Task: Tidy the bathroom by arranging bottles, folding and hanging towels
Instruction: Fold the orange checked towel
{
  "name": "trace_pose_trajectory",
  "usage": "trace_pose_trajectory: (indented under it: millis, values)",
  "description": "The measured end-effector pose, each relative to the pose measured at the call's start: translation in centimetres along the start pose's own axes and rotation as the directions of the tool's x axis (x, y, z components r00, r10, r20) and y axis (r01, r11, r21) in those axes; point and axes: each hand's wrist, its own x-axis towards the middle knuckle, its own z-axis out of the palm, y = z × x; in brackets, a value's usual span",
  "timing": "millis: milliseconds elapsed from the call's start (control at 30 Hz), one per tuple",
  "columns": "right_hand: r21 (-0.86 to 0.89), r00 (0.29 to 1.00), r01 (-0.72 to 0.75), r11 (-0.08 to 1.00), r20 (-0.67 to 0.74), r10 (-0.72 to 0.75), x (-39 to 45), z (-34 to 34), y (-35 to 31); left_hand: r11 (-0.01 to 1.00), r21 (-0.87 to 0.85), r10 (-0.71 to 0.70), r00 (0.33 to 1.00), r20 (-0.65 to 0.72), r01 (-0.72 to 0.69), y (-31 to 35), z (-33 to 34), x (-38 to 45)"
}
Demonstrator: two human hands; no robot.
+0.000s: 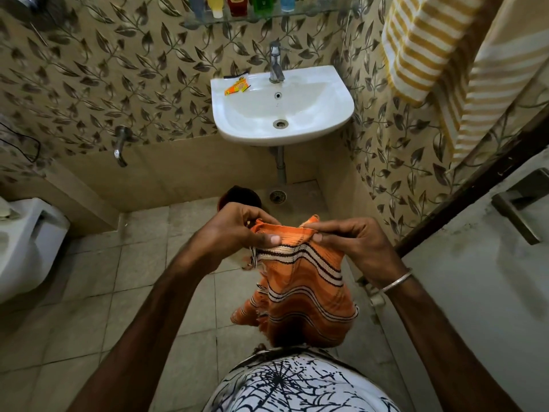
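An orange towel with white and dark stripes hangs in front of me over the tiled floor. My left hand pinches its top edge on the left, and my right hand pinches the same edge on the right, close together. A yellow-and-white striped towel hangs at the upper right. Several coloured bottles stand in a row on a glass shelf above the sink.
A white wall sink with a tap holds a small orange sachet on its rim. A toilet stands at the left, a wall tap beside it. A dark red bucket sits behind my hands. A door lies on the right.
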Motion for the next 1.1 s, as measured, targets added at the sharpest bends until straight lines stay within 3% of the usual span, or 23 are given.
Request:
trace_pose_trajectory:
  millis: [100,200,300,433,600,733,833,900,1000,1100]
  values:
    - [-0.014,1.0,-0.005,1.0,0.009,0.006,-0.2,-0.3,0.0,0.991,-0.065,0.117,0.992,-0.044,-0.12,0.4,0.4,-0.4]
    - [-0.023,0.998,-0.06,0.998,0.014,0.061,-0.6,-0.7,-0.2,0.935,0.043,0.353,0.931,-0.095,-0.351,1.0,0.9,-0.5]
    - [-0.067,0.999,-0.032,0.997,-0.037,0.03,-0.6,-0.7,-0.6,0.841,0.189,0.515,0.857,0.007,-0.507,1.7,1.8,-0.4]
    - [-0.179,0.992,0.059,0.982,-0.103,-0.079,-0.2,-0.4,-0.9,0.74,0.26,0.599,0.783,0.166,-0.621,2.4,2.6,0.2]
    - [-0.16,0.985,0.067,0.985,-0.147,-0.091,0.3,-0.1,-0.8,0.695,0.324,0.531,0.762,0.371,-0.642,3.0,2.0,0.7]
    - [-0.179,0.985,0.12,0.976,-0.098,-0.139,0.1,1.0,-0.7,0.687,0.317,0.621,0.755,0.209,-0.654,2.3,1.8,1.5]
    - [-0.059,0.986,0.107,0.993,-0.122,-0.113,0.2,1.9,-1.0,0.651,0.407,0.686,0.726,0.046,-0.641,1.3,2.0,2.1]
    - [0.0,0.985,0.097,0.995,-0.143,-0.096,0.4,2.2,-1.2,0.742,0.358,0.621,0.782,-0.048,-0.567,0.9,2.0,2.1]
    - [-0.031,0.986,0.099,0.995,-0.133,-0.102,0.6,2.6,-1.5,0.841,0.191,0.518,0.855,-0.012,-0.507,0.9,1.8,1.8]
    - [-0.113,0.984,0.109,0.988,-0.127,-0.123,0.9,2.9,-1.2,0.847,0.236,0.492,0.87,-0.011,-0.476,1.1,1.9,1.6]
